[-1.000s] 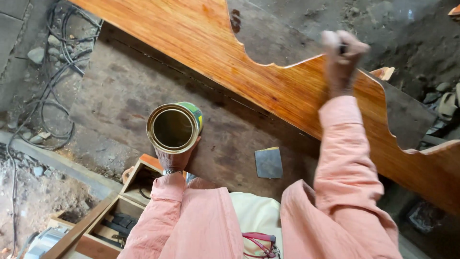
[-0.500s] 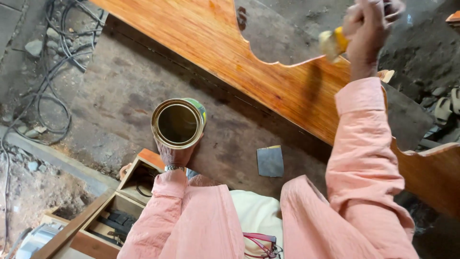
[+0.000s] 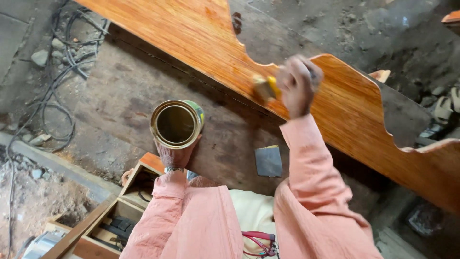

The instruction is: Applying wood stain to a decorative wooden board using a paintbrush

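From the head camera I look straight down on a person in pink sleeves at work over a long, glossy orange-brown wooden board (image 3: 191,33) with a scalloped edge; the board runs from the top left of the view down to the right edge, above a rough, dusty floor (image 3: 120,91). My right hand (image 3: 298,86) is blurred, closed around a yellow-handled brush (image 3: 266,88) whose head lies against the board's face just below a curved notch in its far edge; I cannot make out the bristles. My left hand (image 3: 176,154) grips an open tin can (image 3: 176,123) from below, fingers wrapped on its base, mouth upward, held out over the floor near the board's lower edge but apart from it; the inside looks dark and I cannot tell how full it is. A wristwatch (image 3: 173,169) sits on the left wrist. A small grey square sheet (image 3: 268,161) lies flat on the floor between the two arms. A wooden box (image 3: 139,177) with open compartments stands at the lower left, just beside the left sleeve; loose black cables (image 3: 52,96) trail along the floor's left edge; red-handled pliers (image 3: 258,242) rest at the lap, bottom centre.
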